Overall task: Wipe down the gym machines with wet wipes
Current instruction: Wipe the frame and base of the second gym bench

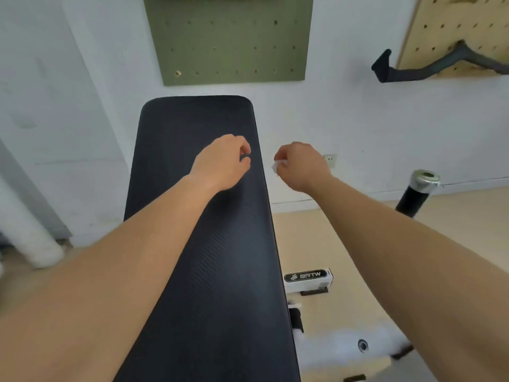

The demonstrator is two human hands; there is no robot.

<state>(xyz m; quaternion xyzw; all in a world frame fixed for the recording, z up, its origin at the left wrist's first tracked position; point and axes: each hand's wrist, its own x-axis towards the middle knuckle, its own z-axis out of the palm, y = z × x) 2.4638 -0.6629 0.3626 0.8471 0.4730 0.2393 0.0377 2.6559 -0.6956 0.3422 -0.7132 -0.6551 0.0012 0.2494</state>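
A long black padded bench (pixel 198 244) runs from the bottom of the view up toward the white wall. My left hand (pixel 223 161) hovers over the bench's right half, fingers curled with thumb and fingertips pinched and nothing visible between them. Just past the bench's right edge, my right hand (pixel 300 164) is closed around a small crumpled white wet wipe (pixel 277 166), of which only a bit shows at the fingertips. The two hands are a short gap apart.
The bench's white frame with a BRTW label (pixel 307 278) sits on the wooden floor to the right. A black bar with a chrome end (pixel 418 191) stands at the right. A green pegboard (pixel 228 40) and a wooden pegboard holding a black handle (pixel 429 66) hang on the wall.
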